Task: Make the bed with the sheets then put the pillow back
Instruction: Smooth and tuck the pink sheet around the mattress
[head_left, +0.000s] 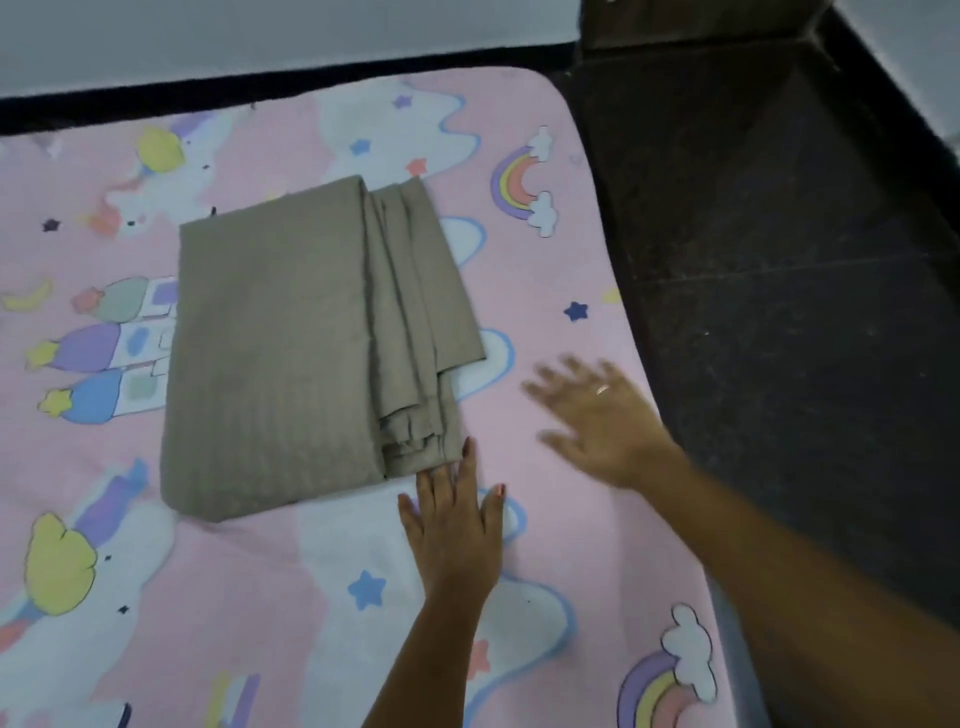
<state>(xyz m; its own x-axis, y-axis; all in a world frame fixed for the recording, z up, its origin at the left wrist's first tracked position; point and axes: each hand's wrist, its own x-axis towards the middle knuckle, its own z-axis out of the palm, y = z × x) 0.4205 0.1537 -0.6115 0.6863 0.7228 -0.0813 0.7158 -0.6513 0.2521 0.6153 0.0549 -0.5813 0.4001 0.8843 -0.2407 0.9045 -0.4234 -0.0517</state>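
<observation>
A folded taupe sheet (306, 348) lies flat on the pink unicorn-print bedsheet (545, 322) covering the bed, a little toward ten o'clock of centre. The left hand (454, 525), at six o'clock of the fold, lies flat with its grip wide and empty, fingertips touching the fold's near corner. The right hand (597, 415), at three o'clock of the fold, is blurred, fingers spread, holding nothing, near the bed's edge by the dark floor (779, 260).
</observation>
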